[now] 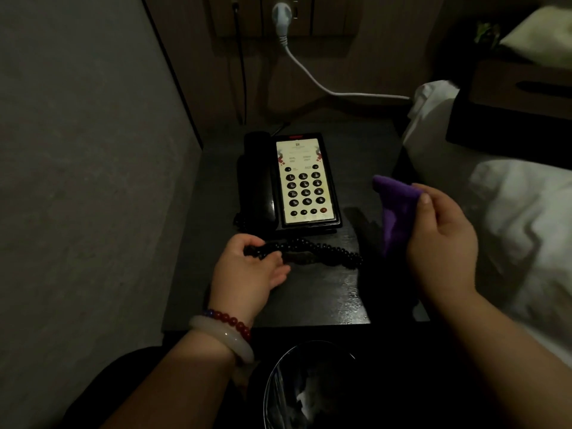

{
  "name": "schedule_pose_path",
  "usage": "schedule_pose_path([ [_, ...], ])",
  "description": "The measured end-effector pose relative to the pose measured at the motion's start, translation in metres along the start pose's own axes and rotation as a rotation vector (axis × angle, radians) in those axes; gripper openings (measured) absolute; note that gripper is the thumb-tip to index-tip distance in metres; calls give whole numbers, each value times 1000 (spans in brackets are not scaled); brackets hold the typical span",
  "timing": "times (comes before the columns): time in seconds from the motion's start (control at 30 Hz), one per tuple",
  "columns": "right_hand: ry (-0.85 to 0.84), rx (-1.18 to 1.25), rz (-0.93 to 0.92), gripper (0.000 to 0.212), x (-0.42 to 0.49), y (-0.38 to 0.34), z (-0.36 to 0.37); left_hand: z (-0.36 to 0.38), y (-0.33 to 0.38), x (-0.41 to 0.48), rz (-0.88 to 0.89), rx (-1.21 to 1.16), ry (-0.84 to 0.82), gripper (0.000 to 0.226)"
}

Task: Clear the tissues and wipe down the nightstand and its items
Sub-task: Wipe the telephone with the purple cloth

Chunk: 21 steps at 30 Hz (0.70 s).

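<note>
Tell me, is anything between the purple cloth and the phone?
No, nothing visible. The purple cloth in the right hand hangs beside the phone, with only bare nightstand between. The black beaded cord in the left hand lies nearer, in front.

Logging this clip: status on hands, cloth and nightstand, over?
Left hand grips phone cord. Right hand pinches purple cloth over nightstand. Telephone on top; no tissues visible.
</note>
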State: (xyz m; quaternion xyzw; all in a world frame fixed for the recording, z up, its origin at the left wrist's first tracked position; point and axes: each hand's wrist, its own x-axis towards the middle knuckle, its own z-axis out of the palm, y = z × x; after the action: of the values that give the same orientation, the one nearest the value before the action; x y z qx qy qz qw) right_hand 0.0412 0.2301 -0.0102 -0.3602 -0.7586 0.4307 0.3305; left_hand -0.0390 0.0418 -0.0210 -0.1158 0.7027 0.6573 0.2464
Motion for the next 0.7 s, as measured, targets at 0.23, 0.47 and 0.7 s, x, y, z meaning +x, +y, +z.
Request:
schedule_pose_path([
  [0.23,-209,-228,-420,30,-49,4,50,-18,-11,11,357,809,17,18],
  [0.47,-480,-639,-624,46,-79,5,76,-31,-7,20,681,1153,-15,29],
  [0.7,-648,-690,-731,45,-59,25,68,-35,-17,36,942,1250,-16,27],
])
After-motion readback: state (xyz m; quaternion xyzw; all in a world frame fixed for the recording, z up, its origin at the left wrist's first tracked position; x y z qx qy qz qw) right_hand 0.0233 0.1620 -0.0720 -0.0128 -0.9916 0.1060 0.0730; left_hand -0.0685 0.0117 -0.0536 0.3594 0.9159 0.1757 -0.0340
